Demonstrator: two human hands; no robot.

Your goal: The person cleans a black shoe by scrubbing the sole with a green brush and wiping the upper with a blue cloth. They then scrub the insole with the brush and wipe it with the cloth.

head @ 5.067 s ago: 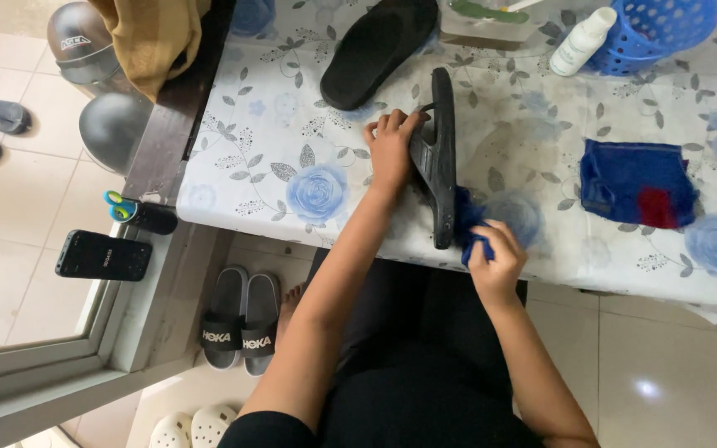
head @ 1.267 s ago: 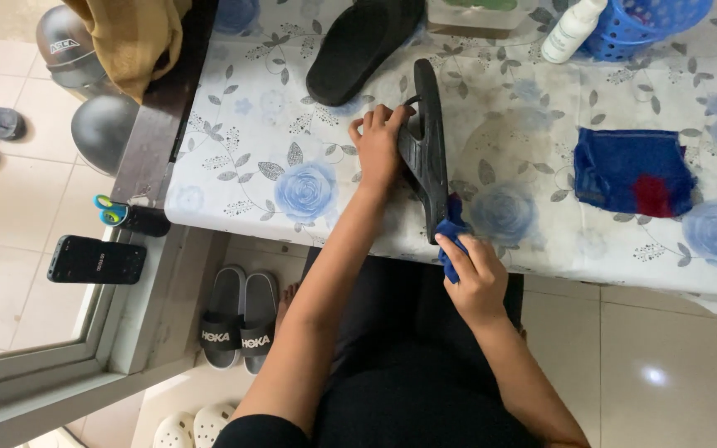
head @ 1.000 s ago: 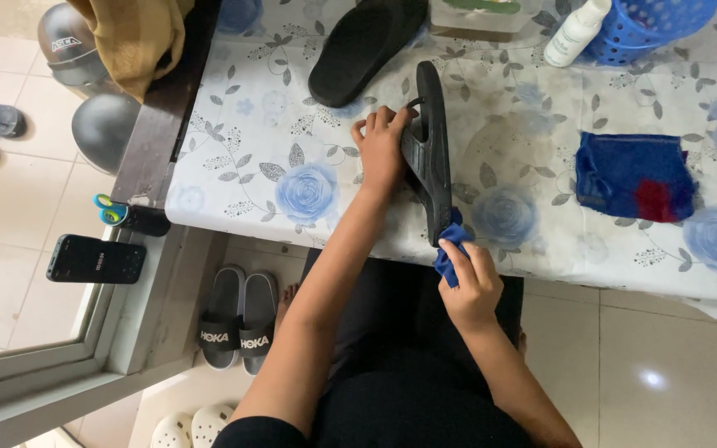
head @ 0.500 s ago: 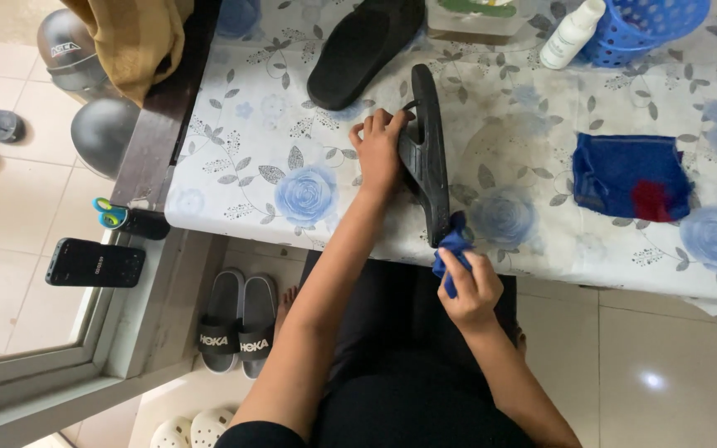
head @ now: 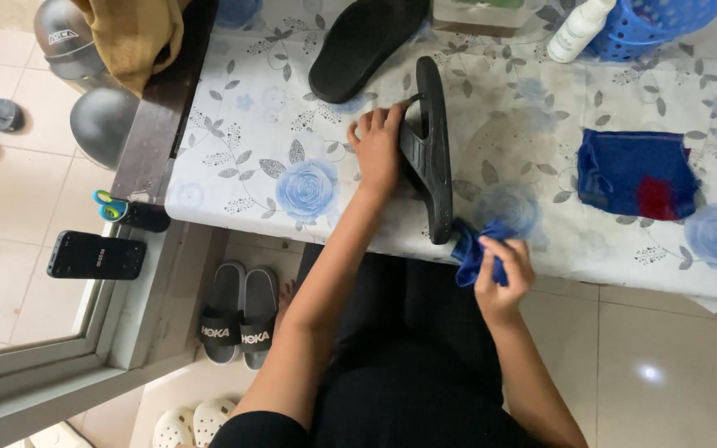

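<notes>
A black flip-flop sandal (head: 431,149) stands on its edge on the floral tablecloth (head: 267,158). My left hand (head: 378,149) grips its strap side and holds it upright. A bunched blue cloth (head: 479,249) is in my right hand (head: 501,274), at the sandal's near end by the table's front edge. The second black sandal (head: 364,43) lies flat, sole up, at the far side of the table.
A folded blue cloth with a red patch (head: 636,174) lies to the right. A white bottle (head: 578,31) and blue basket (head: 653,21) stand at the far right. On the left ledge lie a phone (head: 95,255) and scissors (head: 118,211). Slippers (head: 238,315) sit under the table.
My right hand with the blue cloth has slid along the sandal's edge toward its near end and now sits at the heel tip. My left hand keeps its grip.
</notes>
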